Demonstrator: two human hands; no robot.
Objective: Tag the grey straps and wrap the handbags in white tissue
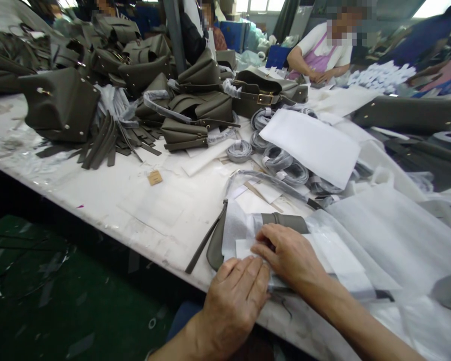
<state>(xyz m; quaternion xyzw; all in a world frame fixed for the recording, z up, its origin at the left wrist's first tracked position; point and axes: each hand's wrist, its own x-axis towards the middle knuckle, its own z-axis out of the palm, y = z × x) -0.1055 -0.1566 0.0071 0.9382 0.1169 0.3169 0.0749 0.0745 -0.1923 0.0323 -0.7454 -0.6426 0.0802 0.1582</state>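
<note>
An olive-grey bag (216,243) lies at the table's front edge, partly covered by white and clear wrapping (235,225). Its plastic-wrapped strap (263,176) arches behind it. My left hand (236,296) rests on the near side of the wrapping, fingers bent and pressed together. Just right of it, my right hand (285,248) is curled over a white sheet on the bag, thumb near the fingertips. What lies under the fingers of either hand is hidden.
Olive bags (60,103) and loose straps (101,143) are piled along the back of the white table (135,210). Coiled straps (238,150) and a white sheet (311,143) lie beyond the bag. A person (319,55) works across the table.
</note>
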